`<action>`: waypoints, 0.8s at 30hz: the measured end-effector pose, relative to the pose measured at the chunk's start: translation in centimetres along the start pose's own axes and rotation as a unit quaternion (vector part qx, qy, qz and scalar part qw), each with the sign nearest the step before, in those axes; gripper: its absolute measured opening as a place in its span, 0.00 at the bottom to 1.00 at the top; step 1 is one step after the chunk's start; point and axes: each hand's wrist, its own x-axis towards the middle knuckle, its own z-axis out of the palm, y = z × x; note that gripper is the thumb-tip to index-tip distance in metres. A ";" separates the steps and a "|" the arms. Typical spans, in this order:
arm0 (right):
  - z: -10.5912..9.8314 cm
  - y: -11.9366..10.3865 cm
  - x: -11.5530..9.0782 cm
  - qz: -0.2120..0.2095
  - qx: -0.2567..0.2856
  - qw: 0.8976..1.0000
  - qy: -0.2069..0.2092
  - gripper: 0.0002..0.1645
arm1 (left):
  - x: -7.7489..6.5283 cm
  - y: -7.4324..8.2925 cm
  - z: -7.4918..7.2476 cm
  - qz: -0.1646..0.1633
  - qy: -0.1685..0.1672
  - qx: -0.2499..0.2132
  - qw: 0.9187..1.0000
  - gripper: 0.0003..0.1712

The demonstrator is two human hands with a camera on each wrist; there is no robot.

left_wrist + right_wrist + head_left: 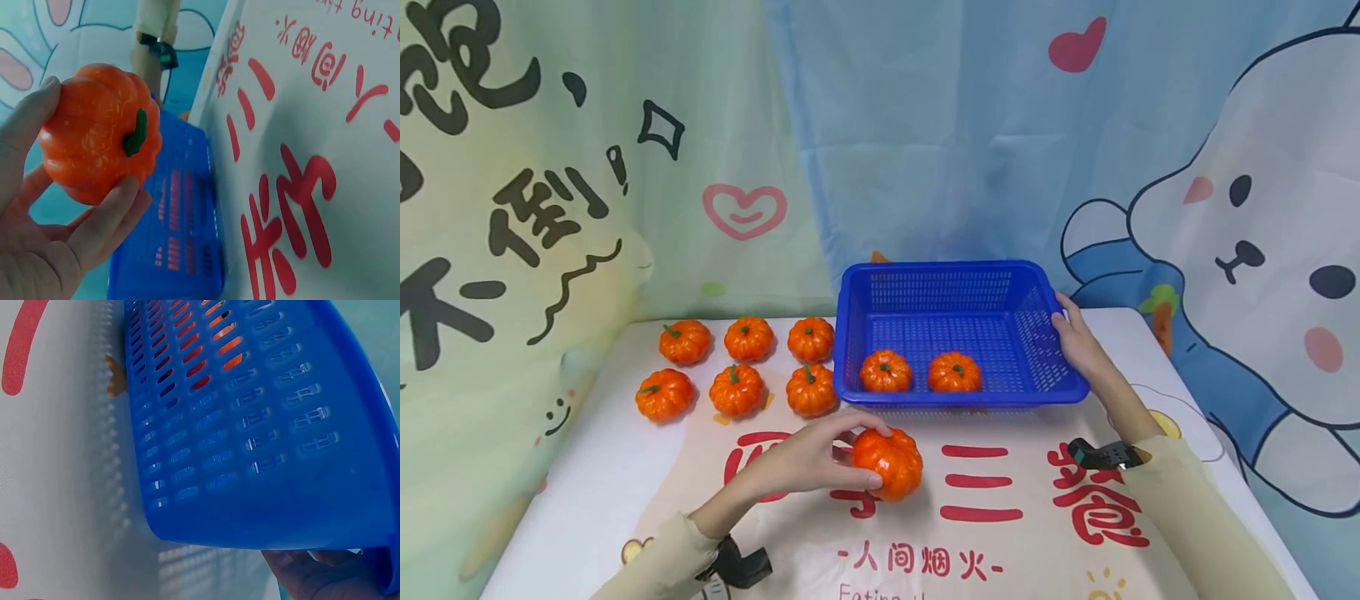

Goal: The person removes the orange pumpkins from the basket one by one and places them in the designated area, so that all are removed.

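Observation:
In the head view my left hand [820, 457] holds a small orange pumpkin [891, 465] over the printed cloth, in front of the basket. The left wrist view shows the thumb on one side of this pumpkin [94, 134] and fingers on the other, its green stem facing the camera. My right hand [1078, 337] grips the right-hand rim of a blue plastic basket [962, 400]. Two pumpkins, one at left [886, 372] and one nearer the middle [955, 373], lie inside along its front wall. In the right wrist view, fingers [306, 575] reach beneath the basket's rim.
Left of the basket, several more pumpkins stand in two rows, a back row [749, 339] and a front row [737, 392]. The closest ones sit right beside the basket's left wall. A printed curtain [925, 167] hangs behind the white table [595, 467].

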 end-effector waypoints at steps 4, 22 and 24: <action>0.0 -1.0 -0.7 0.005 0.008 1.000 -0.003 0.35 | -0.6 -0.7 -0.4 -0.010 0.021 0.004 1.000 0.25; 0.1 0.6 0.2 -0.004 -0.003 1.000 0.004 0.36 | -3.5 -2.5 -4.3 -0.071 0.111 0.076 0.988 0.29; 0.0 0.6 0.3 -0.003 -0.004 1.000 0.005 0.36 | -4.1 -2.9 -5.3 -0.075 0.130 0.084 0.985 0.30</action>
